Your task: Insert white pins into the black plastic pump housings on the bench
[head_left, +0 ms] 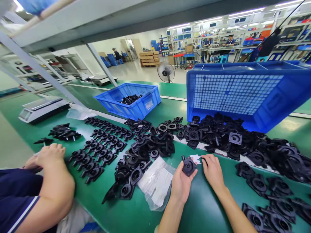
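Note:
A black plastic housing (189, 166), with a squarish plate, round centre and short spout, rests in my left hand (181, 184), the thumb and fingers closed around its edges. Just beyond it, a small group of thin white pins (195, 159) lies on the green table. My right hand (213, 170) is beside the right end of these pins, thumb and forefinger pinched together. Whether a pin is between those fingertips is too small to tell. Left of my left hand lies a clear plastic bag (157, 183) with white contents.
A tipped blue crate (243, 121) stands behind a heap of black housings (218, 132). More housings lie in rows (107, 139) at left and loose at right. A blue bin (145, 110), a scale (43, 108) and a co-worker's arm (58, 184) are leftward. A shelf beam crosses overhead.

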Motion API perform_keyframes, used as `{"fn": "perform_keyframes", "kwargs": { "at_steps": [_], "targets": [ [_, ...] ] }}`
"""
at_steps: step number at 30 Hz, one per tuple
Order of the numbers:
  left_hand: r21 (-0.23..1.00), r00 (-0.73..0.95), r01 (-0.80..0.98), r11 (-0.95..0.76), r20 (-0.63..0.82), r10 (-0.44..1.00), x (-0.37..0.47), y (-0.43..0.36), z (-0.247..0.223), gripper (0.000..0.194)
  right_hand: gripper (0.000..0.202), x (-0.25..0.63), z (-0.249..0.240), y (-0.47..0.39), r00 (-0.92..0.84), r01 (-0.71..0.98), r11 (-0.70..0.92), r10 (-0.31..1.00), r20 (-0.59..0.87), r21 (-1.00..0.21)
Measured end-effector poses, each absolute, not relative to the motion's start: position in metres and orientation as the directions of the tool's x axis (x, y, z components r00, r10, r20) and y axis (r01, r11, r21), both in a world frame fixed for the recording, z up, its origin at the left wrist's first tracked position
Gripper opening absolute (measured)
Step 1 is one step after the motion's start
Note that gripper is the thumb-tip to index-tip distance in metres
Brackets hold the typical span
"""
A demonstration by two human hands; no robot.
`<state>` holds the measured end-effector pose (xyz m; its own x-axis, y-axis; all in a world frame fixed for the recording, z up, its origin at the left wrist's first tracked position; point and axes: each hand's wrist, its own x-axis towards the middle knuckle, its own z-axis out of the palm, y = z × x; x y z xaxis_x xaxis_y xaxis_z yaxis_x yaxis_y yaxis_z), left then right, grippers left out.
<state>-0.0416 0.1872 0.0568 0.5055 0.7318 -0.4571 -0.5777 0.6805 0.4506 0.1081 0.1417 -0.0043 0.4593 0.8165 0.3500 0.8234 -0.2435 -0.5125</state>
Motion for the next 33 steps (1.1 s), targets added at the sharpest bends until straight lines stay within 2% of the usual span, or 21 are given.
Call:
{"fn": "perform_keyframes", "kwargs": {
  "at_steps": [11, 18, 24, 29, 33],
  "targets": [
    [0.461, 0.408, -0.583, 0.669, -0.546, 0.732, -0.039, 0.19, 0.054, 0.031, 0.015, 0.115, 0.0, 0.152, 0.419, 0.845, -0.282, 0.877, 0.235, -0.455],
    [0.481, 0.385, -0.58, 0.657, -0.549, 0.742, -0.039, 0.191, 0.052, 0.026, 0.017, 0.113, 0.003, 0.154, 0.433, 0.826, -0.3, 0.88, 0.195, -0.478],
    [0.519, 0.35, -0.584, 0.624, -0.533, 0.771, -0.037, 0.189, 0.051, 0.021, 0.018, 0.112, 0.001, 0.137, 0.507, 0.712, -0.285, 0.841, 0.189, -0.641],
    [0.566, 0.42, -0.534, 0.629, -0.467, 0.778, -0.037, 0.185, 0.044, 0.021, 0.023, 0.101, 0.0, 0.107, 0.617, 0.482, -0.256, 0.778, 0.118, -0.838],
    [0.565, 0.511, -0.445, 0.695, -0.477, 0.715, -0.036, 0.179, 0.041, 0.025, 0.032, 0.097, 0.001, 0.097, 0.697, 0.288, -0.19, 0.714, 0.07, -0.939]
  ]
}}
